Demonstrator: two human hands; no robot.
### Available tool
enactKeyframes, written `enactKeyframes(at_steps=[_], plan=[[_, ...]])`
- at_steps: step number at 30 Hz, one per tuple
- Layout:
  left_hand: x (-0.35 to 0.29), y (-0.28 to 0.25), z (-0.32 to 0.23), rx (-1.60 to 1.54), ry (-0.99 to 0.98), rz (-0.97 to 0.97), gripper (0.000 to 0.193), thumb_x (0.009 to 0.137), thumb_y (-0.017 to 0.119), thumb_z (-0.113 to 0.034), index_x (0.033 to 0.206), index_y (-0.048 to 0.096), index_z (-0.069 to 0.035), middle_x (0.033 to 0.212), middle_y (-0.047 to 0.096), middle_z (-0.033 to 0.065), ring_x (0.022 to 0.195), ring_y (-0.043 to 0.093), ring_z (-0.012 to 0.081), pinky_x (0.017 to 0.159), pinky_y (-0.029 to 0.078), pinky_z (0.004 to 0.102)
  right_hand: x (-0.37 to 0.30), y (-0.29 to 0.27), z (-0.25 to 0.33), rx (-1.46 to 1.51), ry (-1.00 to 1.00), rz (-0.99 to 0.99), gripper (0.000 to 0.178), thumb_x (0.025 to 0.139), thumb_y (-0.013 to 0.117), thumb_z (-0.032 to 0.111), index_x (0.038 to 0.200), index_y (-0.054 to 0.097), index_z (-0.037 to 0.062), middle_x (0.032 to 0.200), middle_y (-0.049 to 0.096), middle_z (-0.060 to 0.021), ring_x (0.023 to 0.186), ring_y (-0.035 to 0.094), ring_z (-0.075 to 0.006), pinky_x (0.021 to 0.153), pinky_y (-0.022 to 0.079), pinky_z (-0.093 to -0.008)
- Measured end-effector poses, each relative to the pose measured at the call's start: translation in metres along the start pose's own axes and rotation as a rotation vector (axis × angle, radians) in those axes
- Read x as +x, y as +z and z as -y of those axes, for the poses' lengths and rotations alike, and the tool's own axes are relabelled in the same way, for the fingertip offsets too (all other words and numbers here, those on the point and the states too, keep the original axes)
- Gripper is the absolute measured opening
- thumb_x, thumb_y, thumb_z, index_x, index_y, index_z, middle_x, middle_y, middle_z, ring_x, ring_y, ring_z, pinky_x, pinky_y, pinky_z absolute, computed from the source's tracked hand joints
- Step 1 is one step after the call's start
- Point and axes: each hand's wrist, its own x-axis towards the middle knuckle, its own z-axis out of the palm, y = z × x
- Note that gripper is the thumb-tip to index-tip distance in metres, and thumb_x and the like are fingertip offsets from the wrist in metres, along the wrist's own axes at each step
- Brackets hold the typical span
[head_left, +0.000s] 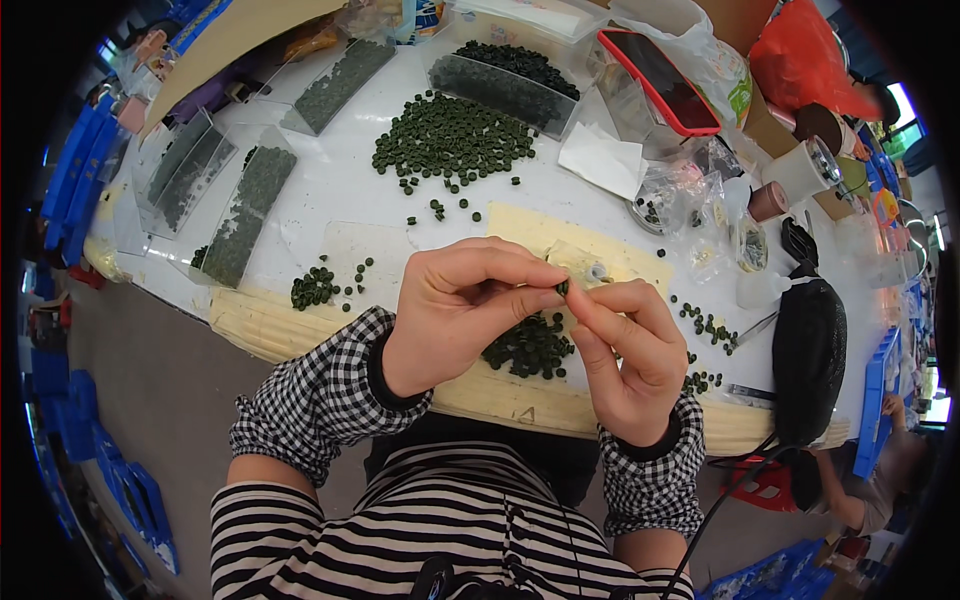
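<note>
Fingers of my left hand (445, 305) pinch a small dark green piece (562, 287) just above the loose pile (530, 347) at seven o'clock; my right hand's (640, 345) reach it from four, their grip unclear. I'd best press lightly, wrists steady.

Dark green pieces (455, 140) at upper centre look like smooth plastic, the white sheet (602, 160) beside them matt paper. The upper-right red bag (808, 60) looks like crinkled, glossy plastic; the checked sleeves (310, 400), cloth.
</note>
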Motion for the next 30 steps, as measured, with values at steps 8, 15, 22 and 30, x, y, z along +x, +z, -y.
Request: enactKeyframes(at_steps=[8, 15, 22, 30], plan=[[0.0, 0.0051, -0.0046, -0.092, -0.075, -0.008, 0.025, 0.084, 0.067, 0.009, 0.108, 0.068, 0.002, 0.092, 0.064, 0.0048, 0.074, 0.05, 0.0059, 0.069, 0.042, 0.0202, 0.0003, 0.0011, -0.0011, -0.07, -0.064, -0.036, 0.037, 0.077, 0.071, -0.006, 0.113, 0.071, 0.0039, 0.091, 0.064, -0.0075, 0.077, 0.058, -0.0198, 0.068, 0.048, -0.0277], [0.001, 0.0017, -0.0016, 0.024, -0.017, 0.022, 0.026, 0.085, 0.066, 0.008, 0.11, 0.068, 0.002, 0.092, 0.064, 0.0043, 0.074, 0.05, 0.0057, 0.069, 0.042, 0.0199, 0.0012, 0.002, -0.0026, -0.131, -0.105, -0.076, 0.037, 0.075, 0.072, -0.005, 0.111, 0.071, 0.0034, 0.09, 0.064, -0.0079, 0.075, 0.057, -0.0205, 0.067, 0.048, -0.0287], [0.0016, 0.0021, -0.0018, 0.024, -0.031, 0.032, 0.027, 0.085, 0.067, 0.008, 0.111, 0.068, 0.002, 0.093, 0.064, 0.005, 0.075, 0.051, 0.0062, 0.069, 0.043, 0.0202, 0.0032, 0.0006, -0.0031, -0.157, -0.137, -0.076, 0.037, 0.075, 0.071, -0.005, 0.111, 0.071, 0.0037, 0.089, 0.063, -0.0076, 0.074, 0.057, -0.0205, 0.066, 0.047, -0.0289], [0.0013, 0.0014, -0.0005, 0.011, -0.042, 0.027, 0.027, 0.084, 0.067, 0.008, 0.111, 0.067, 0.002, 0.092, 0.064, 0.0047, 0.075, 0.05, 0.0061, 0.069, 0.042, 0.0203, 0.0022, 0.002, -0.0032, -0.147, -0.14, -0.081, 0.037, 0.074, 0.072, -0.005, 0.111, 0.071, 0.0039, 0.088, 0.063, -0.0077, 0.074, 0.057, -0.0205, 0.065, 0.047, -0.0289]])
